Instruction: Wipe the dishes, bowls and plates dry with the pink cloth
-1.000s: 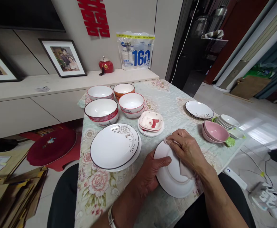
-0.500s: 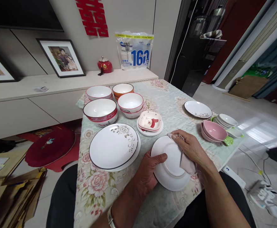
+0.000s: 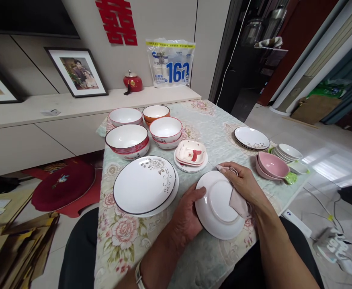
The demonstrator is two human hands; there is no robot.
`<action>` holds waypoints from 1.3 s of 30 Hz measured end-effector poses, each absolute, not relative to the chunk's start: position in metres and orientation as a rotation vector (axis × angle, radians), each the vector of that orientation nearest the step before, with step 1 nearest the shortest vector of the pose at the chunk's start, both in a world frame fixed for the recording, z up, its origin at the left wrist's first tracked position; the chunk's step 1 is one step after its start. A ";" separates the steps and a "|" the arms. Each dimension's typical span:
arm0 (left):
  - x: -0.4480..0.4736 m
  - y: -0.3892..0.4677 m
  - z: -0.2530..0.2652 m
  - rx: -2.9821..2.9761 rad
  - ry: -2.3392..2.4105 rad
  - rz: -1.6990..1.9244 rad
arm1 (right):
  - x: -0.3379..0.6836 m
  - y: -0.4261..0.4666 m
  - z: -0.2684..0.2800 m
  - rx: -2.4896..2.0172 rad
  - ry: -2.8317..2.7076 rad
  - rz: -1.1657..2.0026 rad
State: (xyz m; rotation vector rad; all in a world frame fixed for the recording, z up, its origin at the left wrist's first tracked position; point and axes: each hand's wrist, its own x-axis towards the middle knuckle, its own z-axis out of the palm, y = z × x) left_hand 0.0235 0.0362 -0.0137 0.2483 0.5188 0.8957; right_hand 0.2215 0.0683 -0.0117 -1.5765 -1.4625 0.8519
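Observation:
A white deep plate (image 3: 204, 204) is tilted with its underside and foot ring facing me, close to the table's near edge. My left hand (image 3: 189, 212) grips its left rim, thumb on the underside and fingers behind. On the other side, my right hand (image 3: 239, 180) is closed around a pale pinkish cloth (image 3: 239, 202), which it presses against the plate's upper right edge. Left of the plate lies a large white oval plate with a floral pattern (image 3: 142, 186), stacked on another. Just beyond it are small square dishes with a red print (image 3: 191, 152), on round white saucers.
Stacked bowls (image 3: 127, 136) stand at the table's back left. To the right are patterned plates (image 3: 251, 137), pink bowls (image 3: 272, 164) and small white bowls (image 3: 289, 151). A flowered tablecloth (image 3: 124, 233) covers the table. Behind it, a low cabinet (image 3: 115, 99) carries a bag of cups (image 3: 171, 64).
The deep plate has shifted slightly to the right in my left hand, whose thumb now lies nearer the rim. My right hand has moved slightly right and up with the cloth.

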 end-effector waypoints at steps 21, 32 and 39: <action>0.026 0.034 -0.011 0.273 0.722 0.837 | 0.172 0.047 0.007 -1.159 -2.194 0.541; 0.026 0.034 -0.015 0.256 0.702 0.942 | 0.204 0.059 -0.007 -1.767 -1.979 0.362; 0.027 0.034 -0.015 0.247 0.728 0.956 | 0.186 0.051 -0.010 -1.529 -1.972 0.203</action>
